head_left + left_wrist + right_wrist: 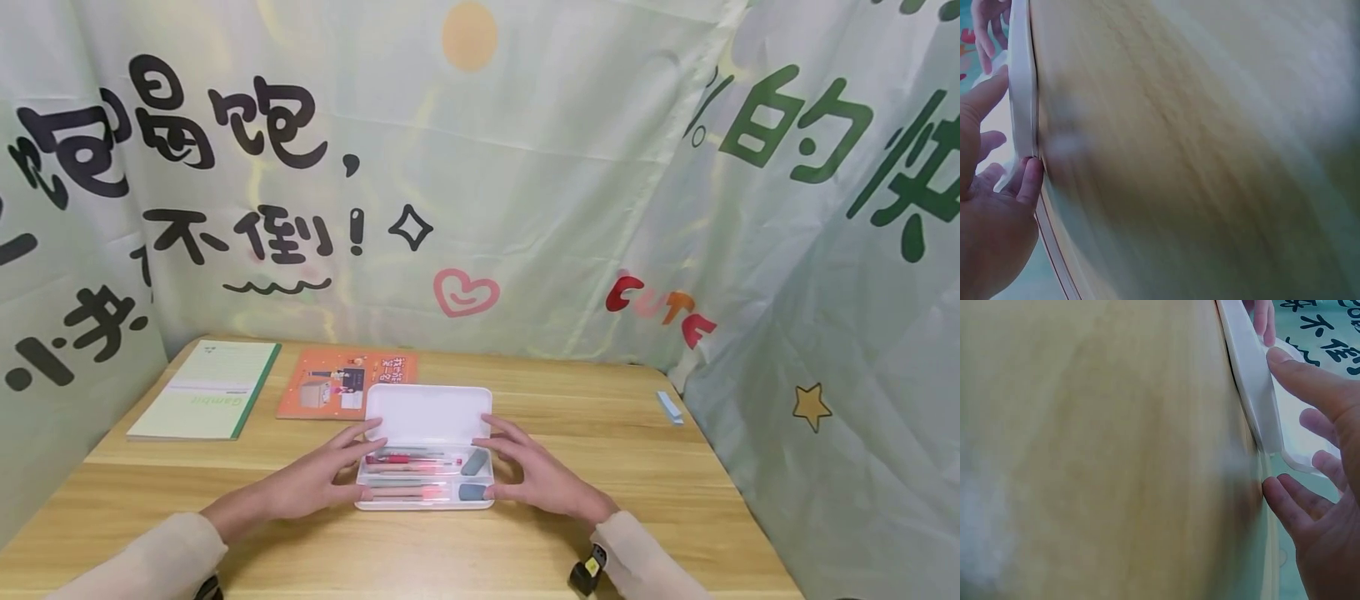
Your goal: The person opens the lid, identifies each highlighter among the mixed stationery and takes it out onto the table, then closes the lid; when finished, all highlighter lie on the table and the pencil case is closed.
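A white pencil case [408, 505] lies on the table with its lid [427, 414] swung back. Inside are several pens, among them a red pen [397, 459], plus a grey-blue eraser-like block [474, 462] and a darker one [472, 492] on the right. My left hand [318, 477] touches the left side, thumb at the front corner and spread fingers by the lid's edge. On the other side, my right hand [543, 479] has its thumb on the front corner and its fingers along the lid. Both wrist views show the case's white wall [1021, 94] beside the thumbs.
Behind the case lies an orange booklet [322, 383], partly covered by the lid. A pale green notebook [206, 392] is at the back left of the wooden table [465, 558]. A small light-blue object [670, 407] sits near the right edge. Printed cloth hangs around the table.
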### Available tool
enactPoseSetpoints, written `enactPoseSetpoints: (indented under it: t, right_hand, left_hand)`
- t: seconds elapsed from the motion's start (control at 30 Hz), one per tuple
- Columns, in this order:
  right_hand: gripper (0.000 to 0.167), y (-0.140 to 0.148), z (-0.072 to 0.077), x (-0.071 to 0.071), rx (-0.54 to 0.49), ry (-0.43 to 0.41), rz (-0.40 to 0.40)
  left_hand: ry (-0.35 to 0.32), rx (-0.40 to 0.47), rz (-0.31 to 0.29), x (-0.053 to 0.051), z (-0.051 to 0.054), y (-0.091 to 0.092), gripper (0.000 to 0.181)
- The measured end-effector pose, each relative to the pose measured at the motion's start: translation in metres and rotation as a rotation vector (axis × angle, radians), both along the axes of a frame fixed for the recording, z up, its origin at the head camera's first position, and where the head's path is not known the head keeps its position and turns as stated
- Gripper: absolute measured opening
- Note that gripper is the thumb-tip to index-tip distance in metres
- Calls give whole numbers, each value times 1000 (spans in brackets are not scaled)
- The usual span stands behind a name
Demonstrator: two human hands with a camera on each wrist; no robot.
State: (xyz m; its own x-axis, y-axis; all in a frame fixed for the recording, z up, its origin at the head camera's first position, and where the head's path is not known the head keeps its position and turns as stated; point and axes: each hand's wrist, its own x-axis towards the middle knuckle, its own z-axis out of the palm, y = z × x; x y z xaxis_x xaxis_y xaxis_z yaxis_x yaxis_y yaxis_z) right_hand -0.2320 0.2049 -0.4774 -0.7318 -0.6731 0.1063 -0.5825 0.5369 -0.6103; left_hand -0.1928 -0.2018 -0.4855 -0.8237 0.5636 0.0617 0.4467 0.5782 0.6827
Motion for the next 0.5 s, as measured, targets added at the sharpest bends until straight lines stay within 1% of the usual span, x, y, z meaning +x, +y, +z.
enactPoseSetpoints:
  t: [0.07,0.13,0.27,0.37,0.43,0.5]
  right_hand:
    - [68,0,0,0,3,1,-3]
    - [65,-1,-1,-1,10,35,-13]
    - [62,-4,-3,-2,15,155,-45]
    - [58,-9,-1,-3,0,229,-68]
    - [55,-13,2,-3,-8,253,-73]
    - [52,-18,6,-2,-8,244,-65]
  left_hand:
    - [9,-4,-8,0,0,-1,78]
    - [4,-8,-7,0,0,-1,78]
    - [-11,-19,0,0,0,-2,80]
    - [-2,-24,-9,0,0,-3,81]
    - [7,-21,-16,0,1,-3,82]
    - [14,-19,-21,0,2,-3,82]
